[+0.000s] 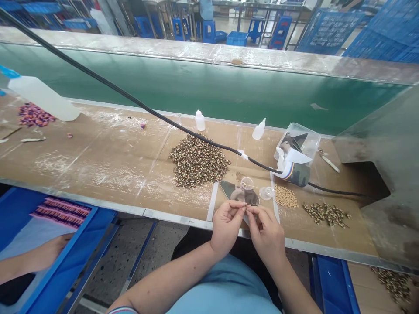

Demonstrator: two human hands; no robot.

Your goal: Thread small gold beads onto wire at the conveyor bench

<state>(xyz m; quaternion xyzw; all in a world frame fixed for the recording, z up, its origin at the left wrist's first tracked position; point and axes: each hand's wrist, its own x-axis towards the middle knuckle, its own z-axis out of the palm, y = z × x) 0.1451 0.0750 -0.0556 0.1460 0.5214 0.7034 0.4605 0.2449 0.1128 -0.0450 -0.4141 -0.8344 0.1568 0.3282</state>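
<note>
My left hand (228, 224) and my right hand (266, 229) meet at the table's front edge, thumbs and fingertips pinched together. Between them is a tiny dark piece (251, 205), too small to name. Just beyond the fingertips lies a camouflage-patterned scrap (231, 190). On it stands a small clear round cup (246, 183) with thin sticks in it, and a clear round lid (266, 193) lies to its right. A large heap of small dark and cream pieces (198, 161) spreads behind to the left. Right of my hands are a patch of tan beads (286, 196) and a smaller heap of similar pieces (325, 214).
A black cable (131, 97) crosses above the table, through a camouflage roll (297, 173) beside a clear plastic box (310, 135). Two white bottles (200, 121) stand along the back edge. At lower left, another person's hand (54, 250) rests over a blue tray (75, 257).
</note>
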